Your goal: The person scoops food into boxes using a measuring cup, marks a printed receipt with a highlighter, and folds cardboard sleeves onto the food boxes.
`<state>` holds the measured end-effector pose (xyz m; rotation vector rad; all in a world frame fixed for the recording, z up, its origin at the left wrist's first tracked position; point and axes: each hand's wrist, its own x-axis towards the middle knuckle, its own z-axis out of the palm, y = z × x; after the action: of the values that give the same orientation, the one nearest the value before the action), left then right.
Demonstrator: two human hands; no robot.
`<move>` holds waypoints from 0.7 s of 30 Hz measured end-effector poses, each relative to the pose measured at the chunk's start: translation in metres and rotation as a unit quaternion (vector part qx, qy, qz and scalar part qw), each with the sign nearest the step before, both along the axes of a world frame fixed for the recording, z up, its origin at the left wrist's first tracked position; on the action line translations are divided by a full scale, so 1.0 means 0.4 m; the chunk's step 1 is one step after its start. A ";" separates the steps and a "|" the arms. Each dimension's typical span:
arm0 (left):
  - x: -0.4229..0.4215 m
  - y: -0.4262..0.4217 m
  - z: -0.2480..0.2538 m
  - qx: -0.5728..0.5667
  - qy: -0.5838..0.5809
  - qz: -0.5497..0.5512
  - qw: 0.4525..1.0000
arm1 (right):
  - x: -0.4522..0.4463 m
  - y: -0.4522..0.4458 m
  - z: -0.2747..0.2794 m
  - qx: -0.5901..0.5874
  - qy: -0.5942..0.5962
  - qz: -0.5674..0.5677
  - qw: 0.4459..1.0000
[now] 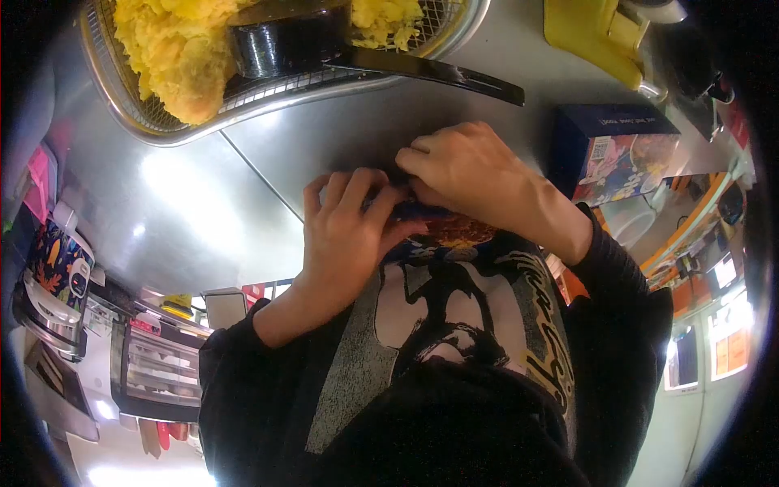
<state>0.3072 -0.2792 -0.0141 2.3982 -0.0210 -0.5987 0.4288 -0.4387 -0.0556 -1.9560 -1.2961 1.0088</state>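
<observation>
Close against my body, at the edge of the steel counter, is a dark blue printed cardboard box [458, 233] with a picture of food on it. My left hand [349, 215] grips its left side, fingers curled over the top and thumb along the printed face. The fingers of my right hand [466, 166] are closed in a pinch at the box's upper edge. What lies between those fingertips is hidden by the hand. Both hands cover much of the box, so I cannot tell whether its top is folded closed.
A wire-mesh basket [182, 140] of yellow shredded food [174, 61] stands at the far side, with a black-handled scoop [430, 69] lying across it. To the right are a similar blue box [617, 146] and a yellow container [588, 36]. A patterned appliance [61, 260] is at left.
</observation>
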 end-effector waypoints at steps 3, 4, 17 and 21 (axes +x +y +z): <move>0.016 0.002 0.003 -0.027 0.090 0.057 0.994 | 0.006 0.001 0.005 -0.001 0.005 0.000 1.000; 0.018 0.002 0.003 -0.032 0.091 0.067 0.993 | 0.005 0.000 0.003 0.000 0.006 0.001 1.000; 0.014 0.007 -0.001 -0.032 0.074 0.047 0.996 | -0.007 -0.050 0.013 -0.011 0.114 -0.098 0.989; 0.013 0.007 -0.003 -0.041 0.083 0.051 0.994 | 0.002 -0.088 0.061 -0.049 0.195 -0.143 0.969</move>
<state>0.3124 -0.2763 -0.0152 2.2490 0.1445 -0.7318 0.4296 -0.4737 -0.0311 -1.8276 -0.7374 1.2471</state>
